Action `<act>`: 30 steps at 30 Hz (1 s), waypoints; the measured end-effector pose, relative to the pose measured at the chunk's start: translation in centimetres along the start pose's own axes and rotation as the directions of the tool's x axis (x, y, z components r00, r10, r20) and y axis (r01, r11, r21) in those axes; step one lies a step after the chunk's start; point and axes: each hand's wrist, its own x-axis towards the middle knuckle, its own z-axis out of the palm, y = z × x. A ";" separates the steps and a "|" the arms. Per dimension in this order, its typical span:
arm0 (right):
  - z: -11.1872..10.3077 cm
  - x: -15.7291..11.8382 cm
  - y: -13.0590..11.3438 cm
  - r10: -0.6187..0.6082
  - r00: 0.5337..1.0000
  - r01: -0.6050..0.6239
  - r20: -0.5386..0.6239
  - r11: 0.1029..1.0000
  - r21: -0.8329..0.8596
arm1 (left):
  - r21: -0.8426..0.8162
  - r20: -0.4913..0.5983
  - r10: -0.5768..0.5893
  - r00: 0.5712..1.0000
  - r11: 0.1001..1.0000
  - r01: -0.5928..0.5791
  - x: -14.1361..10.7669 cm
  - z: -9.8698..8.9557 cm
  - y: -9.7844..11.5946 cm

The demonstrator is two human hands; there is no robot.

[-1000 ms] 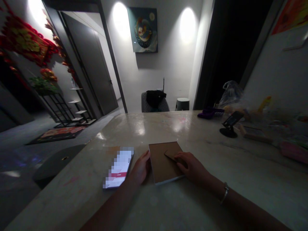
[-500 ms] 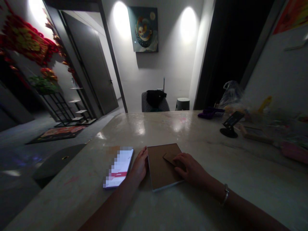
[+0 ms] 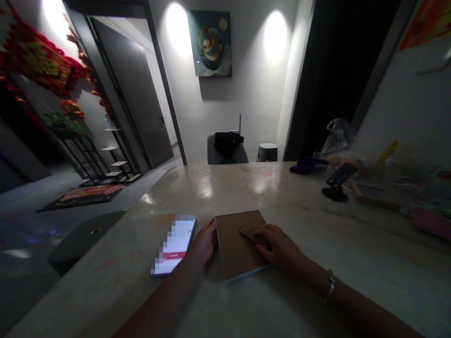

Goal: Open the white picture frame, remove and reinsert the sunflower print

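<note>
A flat brown board with pale edges (image 3: 234,253) lies on the stone-topped table (image 3: 282,305). My left hand (image 3: 206,241) rests against its left edge, fingers together along the side. Over the board's right part is my right hand (image 3: 276,244), its fingers bent and closed on a small brown flap or piece (image 3: 249,232) at the board's middle. Whether that piece is loose or part of the board cannot be made out. A lit phone (image 3: 179,244) lies left of my left hand.
At the right stand a black phone holder (image 3: 336,185), a purple item (image 3: 308,165), a wooden frame (image 3: 375,196) and a clear plastic bag (image 3: 340,136). A chair with a black bag (image 3: 229,143) is beyond the far edge. A dark stool (image 3: 84,234) stands at left.
</note>
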 end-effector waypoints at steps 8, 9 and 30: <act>-0.2 0.1 0.3 -0.028 1.000 0.028 0.001 0.998 0.057 | -0.070 -0.066 0.004 0.998 0.998 -0.008 0.4 -0.2 -0.2; -0.2 0.1 0.4 -0.028 1.000 0.028 -0.002 0.997 0.067 | -0.080 -0.064 -0.002 0.998 0.997 -0.003 0.4 -0.2 -0.2; 0.4 0.0 0.8 0.122 0.982 -0.104 -0.144 0.986 0.127 | 0.005 0.382 -0.161 0.910 0.985 0.172 -3.2 0.2 0.4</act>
